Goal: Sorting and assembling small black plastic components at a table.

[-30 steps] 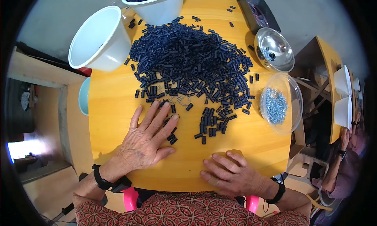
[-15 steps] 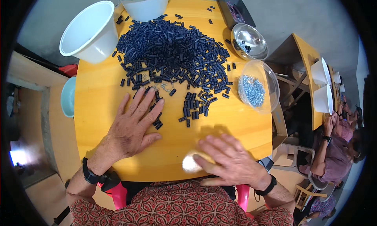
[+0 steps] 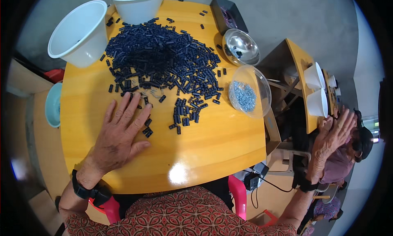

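My left hand lies palm down on the yellow table, fingers spread, with nothing gripped. Its fingertips touch the near left edge of a big heap of small black plastic pieces, and a few loose ones lie beside its index finger. Thin metal springs are scattered just beyond the fingertips. Off the table's right side, my right hand is raised in the air with its fingers stretched out, holding nothing that I can see. Right of the heap stands a clear round tub with many small silvery metal parts.
Two white buckets stand at the back left, the farther one filled with black pieces. A steel bowl and a grey tray sit at the back right. At the right are another table with white containers, and a person in a cap.
My right hand has swung from above the table's near edge out to the right, past the table. My left hand stays at the heap's edge. The whole view has shifted somewhat.
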Available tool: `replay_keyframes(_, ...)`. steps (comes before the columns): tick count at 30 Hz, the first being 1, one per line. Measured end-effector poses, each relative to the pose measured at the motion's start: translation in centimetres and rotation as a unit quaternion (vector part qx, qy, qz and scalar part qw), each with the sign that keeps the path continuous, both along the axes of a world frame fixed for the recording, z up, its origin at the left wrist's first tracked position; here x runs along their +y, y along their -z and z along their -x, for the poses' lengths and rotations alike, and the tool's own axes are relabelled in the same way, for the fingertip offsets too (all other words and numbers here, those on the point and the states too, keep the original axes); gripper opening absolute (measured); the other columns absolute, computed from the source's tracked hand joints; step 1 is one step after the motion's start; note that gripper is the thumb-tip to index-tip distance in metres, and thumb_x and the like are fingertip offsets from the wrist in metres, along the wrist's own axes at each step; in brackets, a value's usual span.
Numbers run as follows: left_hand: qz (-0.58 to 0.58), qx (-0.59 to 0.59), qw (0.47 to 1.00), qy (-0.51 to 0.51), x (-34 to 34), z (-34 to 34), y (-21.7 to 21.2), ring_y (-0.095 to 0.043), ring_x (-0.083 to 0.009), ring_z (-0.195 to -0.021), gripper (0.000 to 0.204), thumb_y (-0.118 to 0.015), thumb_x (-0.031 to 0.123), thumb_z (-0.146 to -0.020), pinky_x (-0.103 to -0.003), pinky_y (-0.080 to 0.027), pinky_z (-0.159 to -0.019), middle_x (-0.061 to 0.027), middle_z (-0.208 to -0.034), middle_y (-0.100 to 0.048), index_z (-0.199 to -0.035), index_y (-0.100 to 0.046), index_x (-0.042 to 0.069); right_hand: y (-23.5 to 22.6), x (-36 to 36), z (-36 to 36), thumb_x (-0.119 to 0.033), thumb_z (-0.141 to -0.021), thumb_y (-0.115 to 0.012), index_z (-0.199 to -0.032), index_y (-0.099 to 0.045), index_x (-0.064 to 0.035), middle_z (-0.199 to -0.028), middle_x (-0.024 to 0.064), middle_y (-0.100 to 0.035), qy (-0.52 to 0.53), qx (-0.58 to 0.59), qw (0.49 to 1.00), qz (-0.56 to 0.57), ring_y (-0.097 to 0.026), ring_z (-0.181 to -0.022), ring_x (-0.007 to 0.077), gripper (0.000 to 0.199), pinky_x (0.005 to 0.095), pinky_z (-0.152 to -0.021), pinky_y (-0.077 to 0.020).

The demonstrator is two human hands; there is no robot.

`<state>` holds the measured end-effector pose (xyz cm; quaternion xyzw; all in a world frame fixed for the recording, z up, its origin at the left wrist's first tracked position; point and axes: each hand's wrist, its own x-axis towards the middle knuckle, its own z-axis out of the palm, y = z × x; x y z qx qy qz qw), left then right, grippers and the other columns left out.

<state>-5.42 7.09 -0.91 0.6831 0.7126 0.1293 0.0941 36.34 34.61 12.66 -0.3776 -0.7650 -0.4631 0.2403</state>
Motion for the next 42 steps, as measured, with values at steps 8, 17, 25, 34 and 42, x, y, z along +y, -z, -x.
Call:
replay_keyframes(8, 0.007, 0.02, 1.0, -0.002, -0.1, 0.2, 0.3, -0.022, -0.0412, -0.146, 0.075, -0.05, 0.054, -0.094, -0.055, -0.016, -0.117, -0.0219, -0.158, -0.025, -0.15, -0.034, 0.007, -1.2, 1.3, -1.1, -0.019, -0.096, -0.054, -0.152, -0.036, -0.0153, -0.157, 0.0165, -0.031, -0.001, -0.017, 0.999, -0.052, -0.025, -0.146, 0.0367, 0.059, 0.0505, -0.117, -0.0226)
replay_keyframes(17, -0.023, -0.029, 0.999, -0.02, 0.0, 0.1, 0.3, -0.021, -0.0426, -0.146, 0.076, -0.047, 0.054, -0.096, -0.057, -0.018, -0.116, -0.0228, -0.158, -0.023, -0.152, -0.03, 0.007, -1.0, 0.4, 5.8, -0.007, -0.09, -0.062, -0.145, -0.044, -0.0093, -0.149, 0.0136, -0.044, -0.157, -0.012, 0.986, 0.053, -0.04, -0.138, 0.0364, 0.057, 0.0477, -0.112, -0.0335)
replay_keyframes(25, -0.114, -0.151, 0.981, 0.031, 0.6, -3.7, -0.3, -0.027, -0.0419, -0.144, 0.071, -0.059, 0.043, -0.091, -0.056, -0.024, -0.114, -0.0219, -0.154, -0.031, -0.146, -0.04, 0.003, 5.6, -9.5, 17.2, 0.001, -0.072, -0.071, -0.107, -0.066, 0.0027, -0.096, 0.0156, -0.062, -0.374, -0.008, 0.823, 0.427, -0.059, -0.082, 0.0297, 0.036, 0.0379, -0.072, -0.049)
replay_keyframes(34, -0.091, -0.088, 0.986, 0.113, 2.2, -5.2, 0.4, -0.028, -0.0363, -0.144, 0.068, -0.067, 0.04, -0.086, -0.06, -0.025, -0.111, -0.0186, -0.151, -0.036, -0.138, -0.048, 0.0, 10.0, -9.6, 20.0, 0.0, -0.074, -0.072, -0.102, -0.066, 0.0013, -0.086, 0.0122, -0.061, -0.369, 0.0, 0.791, 0.488, -0.056, -0.076, 0.0291, 0.028, 0.0377, -0.069, -0.0478)
replay_keyframes(42, -0.101, -0.079, 0.988, 0.09, 2.1, -5.0, 1.4, -0.029, -0.0343, -0.142, 0.075, -0.076, 0.04, -0.076, -0.059, -0.025, -0.111, -0.0165, -0.148, -0.041, -0.135, -0.051, 0.0, 11.8, -8.9, 20.5, -0.003, -0.077, -0.072, -0.101, -0.067, 0.0, -0.087, 0.011, -0.062, -0.349, -0.008, 0.784, 0.513, -0.058, -0.08, 0.0295, 0.025, 0.039, -0.072, -0.0478)
